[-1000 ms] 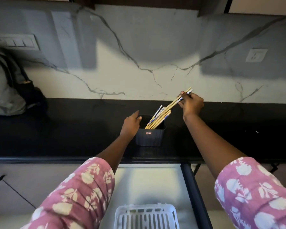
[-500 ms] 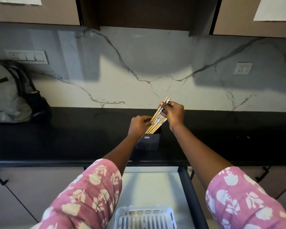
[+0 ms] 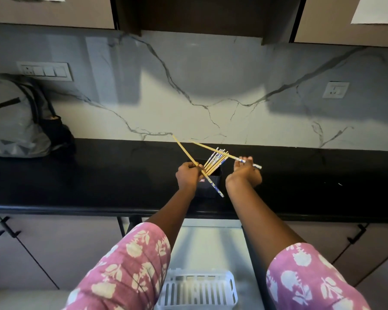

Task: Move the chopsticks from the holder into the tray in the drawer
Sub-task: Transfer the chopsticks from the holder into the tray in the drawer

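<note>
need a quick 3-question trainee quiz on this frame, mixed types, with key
1. True or false: the black holder is empty.
2. What is in the grip of the right hand? A) a chopstick B) the holder C) nothing
3. Fill in: the grey backpack sits on the countertop to the person's ____.
Key: 1 false; 2 A; 3 left.

The left hand (image 3: 188, 175) now grips one chopstick (image 3: 184, 149) drawn from the bunch (image 3: 215, 161) (the right hand (image 3: 244, 173) another).

Left hand (image 3: 188, 175), right hand (image 3: 244, 172) gripping (arms outstretched)
</note>
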The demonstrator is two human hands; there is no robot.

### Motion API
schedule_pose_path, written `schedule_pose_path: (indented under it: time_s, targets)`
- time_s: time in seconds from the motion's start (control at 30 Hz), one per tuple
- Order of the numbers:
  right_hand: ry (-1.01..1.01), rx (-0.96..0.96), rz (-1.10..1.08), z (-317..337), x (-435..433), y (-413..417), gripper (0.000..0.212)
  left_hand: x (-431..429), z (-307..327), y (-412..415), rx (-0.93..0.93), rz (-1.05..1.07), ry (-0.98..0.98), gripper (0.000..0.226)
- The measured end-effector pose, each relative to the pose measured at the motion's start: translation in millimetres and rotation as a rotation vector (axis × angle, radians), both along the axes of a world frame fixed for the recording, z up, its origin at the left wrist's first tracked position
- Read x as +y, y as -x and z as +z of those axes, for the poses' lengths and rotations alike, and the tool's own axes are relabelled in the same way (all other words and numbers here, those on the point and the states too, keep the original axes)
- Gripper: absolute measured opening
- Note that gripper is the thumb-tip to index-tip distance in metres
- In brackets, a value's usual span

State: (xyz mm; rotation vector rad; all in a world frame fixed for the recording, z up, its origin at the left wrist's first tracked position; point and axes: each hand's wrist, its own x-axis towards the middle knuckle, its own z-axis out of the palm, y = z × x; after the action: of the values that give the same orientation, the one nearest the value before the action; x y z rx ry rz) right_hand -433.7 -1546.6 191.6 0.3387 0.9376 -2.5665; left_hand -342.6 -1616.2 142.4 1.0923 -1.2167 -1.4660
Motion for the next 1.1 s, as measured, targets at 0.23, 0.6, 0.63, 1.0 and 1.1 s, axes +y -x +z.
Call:
schedule_pose_path:
  time_s: [0.23, 0.6, 0.63, 1.0, 1.1]
  targets:
    - [-0.202, -0.135, 0.328, -31.8, 19.5, -13.6, 0.018, 4.1, -8.2, 6.3, 0.162, 0.025, -0.131, 0.019]
    - [-0.502, -0.192, 0.701, -74.6, 6.9, -4.5, 0.03, 2.4, -15.9, 12.6, 0.097, -0.006, -0.042, 0.011]
    - [-0.593, -0.101, 0.722, -79.1, 6.2, -1.0, 0.03, 0.8, -17.2, 12.0, 0.046, -0.005, -0.001, 0.011]
    - [-0.672, 1.021, 0.822, -80.8, -13.1, -4.2, 0.033, 6.9, -56.6, 5.0, -0.378, -0.165, 0.275, 0.019]
    - [-0.696, 1.004, 0.823, -97.6, -11.4, -7.9, 0.026, 11.6, -73.4, -1.2, -0.423, -0.208, 0.251, 0.02]
